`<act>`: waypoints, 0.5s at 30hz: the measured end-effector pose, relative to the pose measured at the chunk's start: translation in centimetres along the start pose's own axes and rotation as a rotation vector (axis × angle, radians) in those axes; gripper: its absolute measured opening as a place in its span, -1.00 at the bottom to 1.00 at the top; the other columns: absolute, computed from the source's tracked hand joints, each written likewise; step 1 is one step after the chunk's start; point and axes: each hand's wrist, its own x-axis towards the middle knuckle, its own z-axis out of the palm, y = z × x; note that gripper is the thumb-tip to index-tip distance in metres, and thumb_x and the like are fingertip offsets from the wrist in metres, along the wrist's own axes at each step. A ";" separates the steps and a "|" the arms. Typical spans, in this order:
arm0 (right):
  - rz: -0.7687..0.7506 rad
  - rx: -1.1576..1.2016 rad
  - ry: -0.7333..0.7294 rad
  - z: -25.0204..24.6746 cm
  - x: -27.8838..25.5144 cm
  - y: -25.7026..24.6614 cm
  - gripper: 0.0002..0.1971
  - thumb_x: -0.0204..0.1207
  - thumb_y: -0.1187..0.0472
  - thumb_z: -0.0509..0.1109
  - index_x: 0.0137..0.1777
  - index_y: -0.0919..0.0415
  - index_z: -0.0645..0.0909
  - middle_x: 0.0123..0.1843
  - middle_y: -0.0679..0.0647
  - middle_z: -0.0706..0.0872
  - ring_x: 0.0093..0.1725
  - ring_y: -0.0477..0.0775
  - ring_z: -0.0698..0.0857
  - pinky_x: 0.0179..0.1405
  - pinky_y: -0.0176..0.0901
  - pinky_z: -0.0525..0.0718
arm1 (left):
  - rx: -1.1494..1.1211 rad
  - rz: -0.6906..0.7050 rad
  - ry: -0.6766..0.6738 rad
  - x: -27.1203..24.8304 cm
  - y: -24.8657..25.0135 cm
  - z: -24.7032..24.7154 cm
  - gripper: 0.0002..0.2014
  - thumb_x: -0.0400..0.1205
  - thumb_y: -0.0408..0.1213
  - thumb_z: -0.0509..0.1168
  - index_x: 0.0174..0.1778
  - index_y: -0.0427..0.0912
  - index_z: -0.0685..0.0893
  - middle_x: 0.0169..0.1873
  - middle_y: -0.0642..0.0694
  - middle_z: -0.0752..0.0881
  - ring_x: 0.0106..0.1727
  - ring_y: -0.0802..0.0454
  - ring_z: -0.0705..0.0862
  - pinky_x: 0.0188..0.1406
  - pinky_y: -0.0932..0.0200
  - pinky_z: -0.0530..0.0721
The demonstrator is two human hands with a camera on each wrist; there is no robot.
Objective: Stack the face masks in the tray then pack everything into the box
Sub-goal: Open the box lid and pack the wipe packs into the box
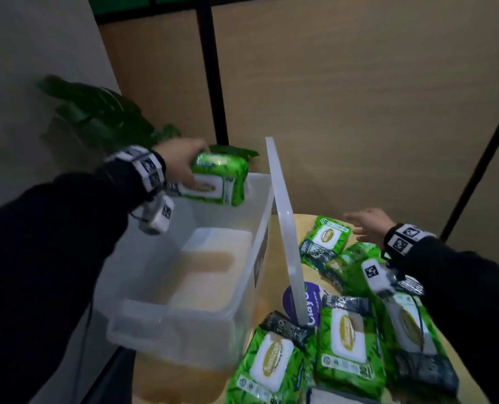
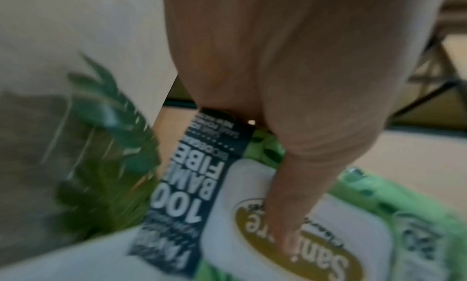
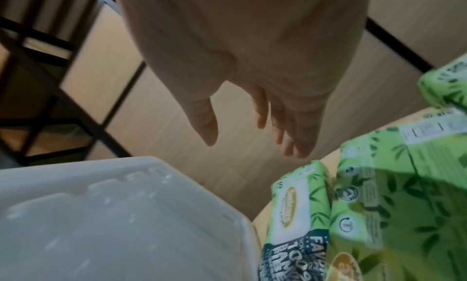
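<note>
The left hand [image 1: 181, 163] grips a green wipes pack [image 1: 220, 179] above the clear box [image 1: 184, 330]. The right hand [image 1: 368, 225], fingers spread and holding nothing, hovers over more packs [image 1: 344, 336] on the counter [image 1: 309, 225].

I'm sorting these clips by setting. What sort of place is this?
Probably an indoor room such as an office or home, not a warehouse: a leafy plant by a plain wall, a pale wooden table and wood-look panels in black framing.

left hand [image 1: 181, 161] grips green pack [image 1: 219, 179] over clear box [image 1: 184, 325] | right hand [image 1: 368, 225] spread above packs on table [image 1: 341, 345]
</note>
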 end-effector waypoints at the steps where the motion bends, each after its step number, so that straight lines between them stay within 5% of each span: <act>1: 0.044 0.011 0.011 0.4 1.4 0.3 -0.75 0.58 0.18 0.57 0.11 0.36 0.73 -0.13 0.22 0.70 -0.29 0.11 0.62 -0.24 0.04 0.58 | -0.011 0.040 -0.015 1.6 -0.6 3.0 -0.30 0.42 0.01 0.68 0.39 -0.10 0.54 0.23 -0.17 0.66 0.15 -0.19 0.64 0.04 0.03 0.61; 3: 0.098 -0.031 0.003 1.4 4.0 1.0 -0.62 0.61 0.19 0.54 0.29 0.45 0.69 -0.35 0.15 0.63 -0.43 0.06 0.51 -0.36 -0.05 0.49 | -0.042 0.075 -0.039 4.3 -1.2 8.5 -0.29 0.43 0.06 0.67 0.42 -0.06 0.54 0.29 -0.11 0.65 0.20 -0.15 0.65 0.02 0.08 0.55; 6: 0.110 -0.162 -0.005 3.1 7.3 1.9 -0.47 0.60 0.11 0.55 0.44 0.46 0.62 0.14 0.32 0.64 -0.17 0.19 0.62 -0.09 0.04 0.62 | -0.149 0.101 -0.024 7.6 -0.9 14.5 -0.31 0.41 0.03 0.69 0.39 -0.10 0.58 0.27 -0.14 0.69 0.22 -0.19 0.68 0.04 0.09 0.54; 8: 0.166 -0.194 -0.004 4.4 9.4 2.9 -0.34 0.50 0.02 0.65 0.42 0.47 0.58 0.27 0.37 0.64 0.12 0.37 0.69 0.16 0.16 0.69 | -0.187 0.121 -0.020 9.2 -0.1 17.2 -0.30 0.39 0.02 0.70 0.38 -0.10 0.59 0.27 -0.16 0.69 0.24 -0.21 0.66 0.13 0.06 0.54; 10: 0.180 -0.278 -0.031 5.2 10.7 3.4 -0.37 0.45 -0.04 0.68 0.19 0.55 0.62 0.08 0.34 0.75 0.11 0.36 0.74 0.15 0.12 0.70 | -0.190 0.126 -0.038 10.8 0.7 19.8 -0.32 0.39 -0.04 0.70 0.40 -0.06 0.60 0.27 -0.16 0.68 0.25 -0.21 0.63 0.18 0.04 0.53; 12: 0.182 -0.379 -0.051 5.9 11.3 3.4 -0.50 0.43 -0.01 0.70 -0.11 0.53 0.76 -0.24 0.27 0.82 -0.11 0.25 0.77 0.02 0.00 0.71 | -0.162 0.137 -0.066 12.1 1.4 22.3 -0.33 0.38 -0.06 0.69 0.40 0.01 0.60 0.27 -0.11 0.70 0.27 -0.20 0.63 0.20 0.04 0.56; 15: 0.197 -0.430 -0.003 5.9 11.2 3.2 -0.59 0.52 0.16 0.63 -0.42 0.39 0.60 -0.40 0.16 0.67 -0.35 0.13 0.61 -0.40 -0.10 0.54 | -0.023 0.132 -0.051 12.9 1.4 24.5 -0.33 0.42 0.06 0.61 0.46 0.20 0.55 0.32 0.02 0.66 0.34 -0.15 0.56 0.30 -0.11 0.52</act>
